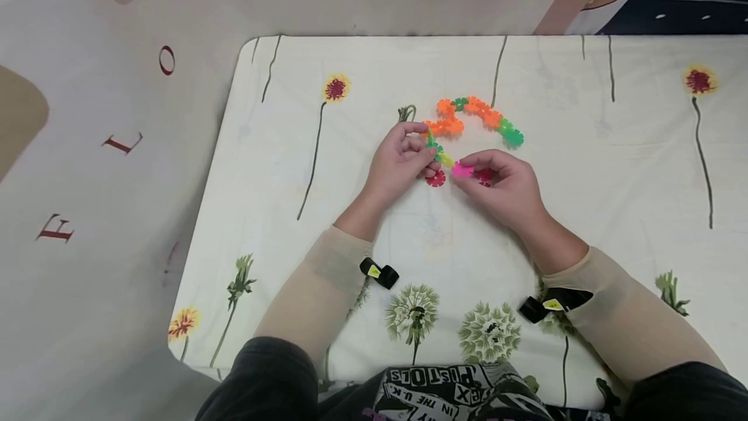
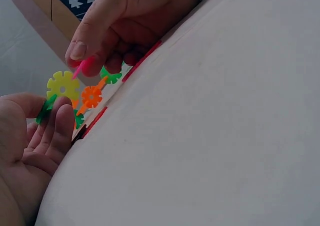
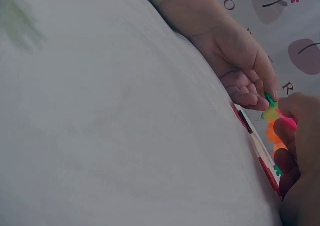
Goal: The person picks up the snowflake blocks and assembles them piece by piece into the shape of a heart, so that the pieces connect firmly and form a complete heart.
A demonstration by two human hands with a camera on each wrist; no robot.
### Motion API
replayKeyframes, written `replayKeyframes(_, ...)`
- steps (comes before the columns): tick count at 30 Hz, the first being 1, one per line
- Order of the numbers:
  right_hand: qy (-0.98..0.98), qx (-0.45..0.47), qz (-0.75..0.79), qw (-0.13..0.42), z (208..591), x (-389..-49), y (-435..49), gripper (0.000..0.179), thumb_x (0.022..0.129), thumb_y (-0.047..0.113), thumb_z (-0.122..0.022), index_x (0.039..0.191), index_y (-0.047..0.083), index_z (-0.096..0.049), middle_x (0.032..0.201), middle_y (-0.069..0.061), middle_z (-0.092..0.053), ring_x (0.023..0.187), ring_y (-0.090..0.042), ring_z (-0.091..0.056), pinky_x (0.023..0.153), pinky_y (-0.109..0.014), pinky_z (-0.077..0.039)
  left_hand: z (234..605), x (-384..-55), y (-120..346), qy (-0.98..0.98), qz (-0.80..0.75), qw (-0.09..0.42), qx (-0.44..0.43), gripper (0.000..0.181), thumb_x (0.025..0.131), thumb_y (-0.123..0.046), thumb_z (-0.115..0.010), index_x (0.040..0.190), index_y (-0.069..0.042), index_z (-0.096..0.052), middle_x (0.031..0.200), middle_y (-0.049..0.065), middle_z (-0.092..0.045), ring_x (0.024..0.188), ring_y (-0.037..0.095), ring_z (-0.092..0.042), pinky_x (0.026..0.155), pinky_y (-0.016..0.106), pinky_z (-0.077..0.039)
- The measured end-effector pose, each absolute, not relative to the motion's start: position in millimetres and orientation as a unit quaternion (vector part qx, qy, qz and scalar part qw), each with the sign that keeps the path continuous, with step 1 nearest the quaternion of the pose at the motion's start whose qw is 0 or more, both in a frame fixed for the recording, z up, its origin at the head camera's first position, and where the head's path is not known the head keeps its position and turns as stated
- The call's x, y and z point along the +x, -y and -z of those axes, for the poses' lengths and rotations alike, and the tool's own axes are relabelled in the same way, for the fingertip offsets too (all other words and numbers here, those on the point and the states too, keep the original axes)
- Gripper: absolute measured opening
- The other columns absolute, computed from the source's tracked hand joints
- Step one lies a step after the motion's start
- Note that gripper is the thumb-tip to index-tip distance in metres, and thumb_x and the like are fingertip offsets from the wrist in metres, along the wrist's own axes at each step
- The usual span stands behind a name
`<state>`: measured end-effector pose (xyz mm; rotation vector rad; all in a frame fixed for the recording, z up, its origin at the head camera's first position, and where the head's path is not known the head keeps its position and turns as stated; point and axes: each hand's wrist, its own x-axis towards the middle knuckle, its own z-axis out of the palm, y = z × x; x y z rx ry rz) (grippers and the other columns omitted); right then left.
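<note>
My left hand [image 1: 397, 162] pinches a green notched plastic disc [image 2: 46, 109] between thumb and fingers. A yellow notched disc [image 2: 62, 85] sits at the upper edge of that green one. Facing it, my right hand [image 1: 507, 188] pinches a pink notched disc [image 1: 461, 169] by thumb and fingertip, its edge close to the yellow disc. One red disc [image 1: 435, 178] lies on the table below the left fingers. Another red disc [image 1: 484, 176] is partly hidden under the right hand. Behind the hands curves a linked chain of orange and green discs [image 1: 476, 106], one end reaching the left fingertips.
A white cloth with printed flowers covers the table [image 1: 263, 167]. Its left edge runs beside a pale wall [image 1: 105, 213] with red letters. Both forearms rest across the near side, each with a black wrist strap.
</note>
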<state>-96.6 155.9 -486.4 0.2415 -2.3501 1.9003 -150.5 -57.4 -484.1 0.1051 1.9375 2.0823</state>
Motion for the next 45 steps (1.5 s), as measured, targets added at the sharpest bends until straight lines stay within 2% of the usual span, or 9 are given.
replayKeyframes(8, 0.789, 0.076, -0.609, 0.044, 484.2, -96.7, -155.3, 0.028, 0.084, -0.002, -0.090, 0.110, -0.001, -0.079, 0.100, -0.010, -0.079, 0.078, -0.012, -0.069, 0.071, -0.021, -0.055, 482.6, -151.1, 58.4, -0.667, -0.729, 0.153, 0.027, 0.034, 0.103, -0.007, -0.072, 0.134, -0.010, -0.057, 0.098, 0.016, -0.072, 0.082, 0.029, -0.077, 0.077, 0.033, -0.064)
replayKeyframes(14, 0.801, 0.083, -0.590, 0.059, 485.8, -98.1, -156.2, 0.040, 0.082, -0.004, -0.091, 0.120, -0.001, -0.078, 0.095, -0.018, -0.078, 0.078, -0.006, -0.070, 0.073, -0.018, -0.055, 481.5, -150.6, 59.1, -0.664, -0.730, 0.159, 0.031, 0.034, 0.103, -0.007, -0.071, 0.134, -0.009, -0.057, 0.096, 0.017, -0.073, 0.080, 0.028, -0.077, 0.074, 0.032, -0.063)
replayKeyframes(21, 0.817, 0.079, -0.567, 0.064, 485.0, -97.2, -157.0, 0.037, 0.080, 0.001, -0.094, 0.115, 0.003, -0.082, 0.097, -0.014, -0.080, 0.077, -0.003, -0.069, 0.072, -0.016, -0.054, 480.7, -151.5, 60.1, -0.661, -0.730, 0.170, 0.036, 0.037, 0.102, -0.005, -0.073, 0.136, -0.007, -0.058, 0.095, 0.019, -0.071, 0.078, 0.029, -0.076, 0.074, 0.034, -0.064)
replayKeyframes(33, 0.817, 0.096, -0.564, 0.070, 487.6, -96.9, -156.8, 0.035, 0.077, -0.001, -0.095, 0.110, 0.002, -0.082, 0.094, -0.012, -0.080, 0.077, -0.001, -0.069, 0.071, -0.015, -0.053, 480.8, -151.0, 62.6, -0.662, -0.723, 0.186, 0.070, 0.043, 0.101, -0.003, -0.074, 0.140, -0.005, -0.058, 0.090, 0.020, -0.068, 0.075, 0.029, -0.076, 0.070, 0.034, -0.064)
replayKeyframes(40, 0.825, 0.114, -0.548, 0.076, 487.9, -98.6, -156.6, 0.035, 0.078, 0.001, -0.095, 0.110, 0.003, -0.082, 0.096, -0.009, -0.080, 0.079, -0.004, -0.068, 0.072, -0.017, -0.053, 480.5, -150.9, 61.4, -0.658, -0.727, 0.184, 0.066, 0.041, 0.102, -0.002, -0.071, 0.140, -0.005, -0.057, 0.089, 0.018, -0.067, 0.077, 0.027, -0.075, 0.072, 0.033, -0.063)
replayKeyframes(45, 0.834, 0.128, -0.532, 0.066, 487.3, -98.8, -159.0, 0.039, 0.082, 0.002, -0.093, 0.118, 0.004, -0.079, 0.099, -0.008, -0.079, 0.081, -0.013, -0.071, 0.074, -0.017, -0.053, 481.9, -151.3, 59.7, -0.657, -0.732, 0.170, 0.062, 0.036, 0.105, -0.003, -0.067, 0.138, -0.004, -0.056, 0.092, 0.018, -0.067, 0.078, 0.027, -0.075, 0.073, 0.033, -0.063)
